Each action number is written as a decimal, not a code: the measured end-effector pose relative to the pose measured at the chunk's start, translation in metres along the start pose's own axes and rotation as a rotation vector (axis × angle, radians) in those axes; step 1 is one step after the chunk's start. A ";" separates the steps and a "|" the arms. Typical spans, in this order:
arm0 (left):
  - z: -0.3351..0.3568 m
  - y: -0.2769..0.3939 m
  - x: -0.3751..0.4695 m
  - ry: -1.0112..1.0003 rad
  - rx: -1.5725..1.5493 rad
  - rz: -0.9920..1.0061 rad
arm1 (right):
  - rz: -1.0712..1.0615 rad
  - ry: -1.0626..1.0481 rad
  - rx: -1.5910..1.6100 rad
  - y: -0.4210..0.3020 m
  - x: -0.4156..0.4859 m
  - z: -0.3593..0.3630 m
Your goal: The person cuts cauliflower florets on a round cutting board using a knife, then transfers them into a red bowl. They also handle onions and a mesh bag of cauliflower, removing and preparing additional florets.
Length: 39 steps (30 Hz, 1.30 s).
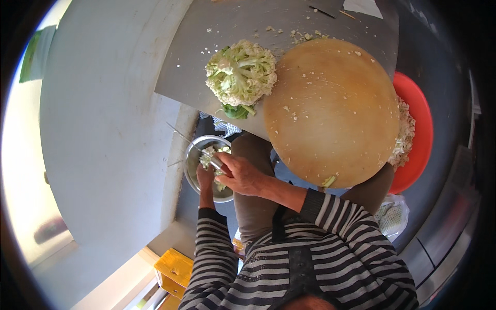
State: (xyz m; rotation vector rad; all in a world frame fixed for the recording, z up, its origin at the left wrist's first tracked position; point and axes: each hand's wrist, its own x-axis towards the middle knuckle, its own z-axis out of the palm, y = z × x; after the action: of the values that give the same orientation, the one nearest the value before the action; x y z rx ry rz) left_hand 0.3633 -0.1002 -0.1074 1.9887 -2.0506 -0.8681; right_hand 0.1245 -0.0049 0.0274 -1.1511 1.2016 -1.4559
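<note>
My right hand (242,176) grips a knife (217,164) by its metal handle, over the steel bowl (189,182) beside my left knee. The thin blade points up and left past the bowl's rim, towards the wall. My left hand (205,178) reaches into the bowl, its fingers against pale cauliflower pieces (207,154); whether they grasp one is hidden. More pale green cuttings lie in the bowl. On the grey tabletop (186,83) a large cauliflower head (242,73) rests stem side up, with a green leaf (235,111) at its lower edge.
A round wooden chopping board (333,112) with crumbs stands right of the cauliflower. Beyond it, a red basin (420,135) holds chopped cauliflower (405,135). A pale wall (108,116) rises close at the left. Below are a yellow wooden stool (176,267) and a plastic bag (393,217).
</note>
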 end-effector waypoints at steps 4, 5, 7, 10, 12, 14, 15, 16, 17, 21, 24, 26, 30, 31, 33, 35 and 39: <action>0.012 0.027 0.034 0.174 0.265 0.348 | 0.071 0.038 -0.039 -0.011 -0.015 -0.029; 0.013 0.114 0.024 0.107 -0.260 0.216 | 0.135 0.050 -0.049 -0.009 -0.021 -0.036; 0.027 0.182 0.022 0.230 0.185 0.316 | 0.102 0.132 0.045 -0.014 -0.024 -0.039; 0.053 0.229 0.039 0.182 0.196 0.225 | 0.169 0.150 0.101 -0.023 -0.035 -0.050; 0.064 0.225 0.055 0.185 0.158 0.240 | 0.229 0.196 0.154 -0.033 -0.043 -0.063; 0.056 0.200 0.066 0.207 0.139 0.366 | 0.266 0.237 0.173 -0.036 -0.053 -0.075; 0.047 0.183 0.067 0.189 0.107 0.393 | 0.287 0.255 0.189 -0.037 -0.057 -0.082; 0.038 0.157 0.068 0.256 0.088 0.458 | 0.306 0.267 0.212 -0.038 -0.061 -0.087; 0.024 0.139 0.063 0.224 0.057 0.424 | 0.327 0.287 0.233 -0.038 -0.064 -0.091; -0.021 0.123 0.039 -0.159 0.419 0.102 | 0.349 0.388 0.256 -0.026 -0.072 -0.107; -0.021 0.121 0.048 0.138 0.348 0.493 | 0.369 0.383 0.184 -0.034 -0.069 -0.113; -0.012 0.188 0.066 0.195 0.045 0.666 | 0.386 0.374 0.088 -0.034 -0.071 -0.116; 0.005 0.312 0.088 0.309 -0.095 0.812 | 0.385 0.391 -0.084 -0.029 -0.063 -0.130; 0.014 0.318 0.097 0.271 -0.063 0.824 | 0.380 0.403 -0.126 -0.026 -0.061 -0.137; 0.025 0.320 0.108 0.212 -0.085 0.840 | 0.306 0.410 -0.336 -0.029 -0.050 -0.156; 0.024 0.306 0.108 0.163 -0.186 0.841 | 0.226 0.396 -0.523 -0.025 -0.038 -0.177; 0.021 0.283 0.099 0.115 -0.315 1.021 | 0.124 0.270 -0.753 -0.014 -0.007 -0.200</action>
State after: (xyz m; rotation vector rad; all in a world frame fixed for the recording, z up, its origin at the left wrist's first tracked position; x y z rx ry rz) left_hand 0.0976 -0.2028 -0.0108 0.6282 -2.2414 -0.7203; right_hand -0.0718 0.0348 0.0211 -1.3470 2.0788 -1.1017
